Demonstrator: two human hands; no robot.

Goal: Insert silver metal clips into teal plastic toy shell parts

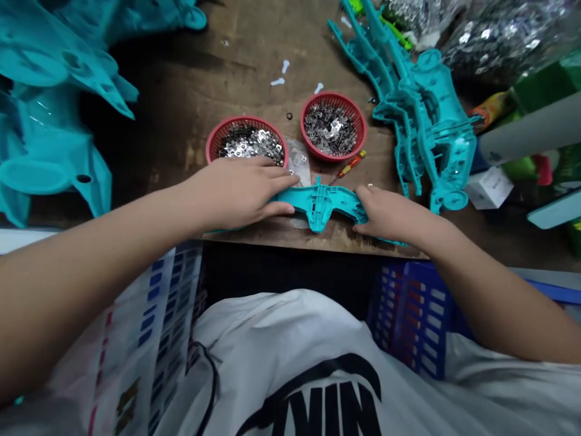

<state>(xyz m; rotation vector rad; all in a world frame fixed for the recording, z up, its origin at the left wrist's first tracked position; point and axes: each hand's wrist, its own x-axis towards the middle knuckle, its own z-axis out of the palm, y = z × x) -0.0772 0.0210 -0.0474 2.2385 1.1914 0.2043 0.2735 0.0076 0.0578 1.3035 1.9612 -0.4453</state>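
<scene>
Your left hand [231, 191] and right hand [390, 212] hide both ends of the turquoise plastic part [318, 203]. The silver pieces [331, 127] in the red baskets [333, 99] are too small to tell apart. At the table's [181, 103] far corners, the picture's edges cut off the clear bag [503, 36] and the larger turquoise parts [45, 139].

"Where does this view look from?"

"The person's head, facing forward and down."

"How near?"

"Close: the left hand's fingers [276, 172] and right hand's fingers [363, 197] lie just below mid-frame, with the wooden bench [190, 79] running beyond them."
</scene>
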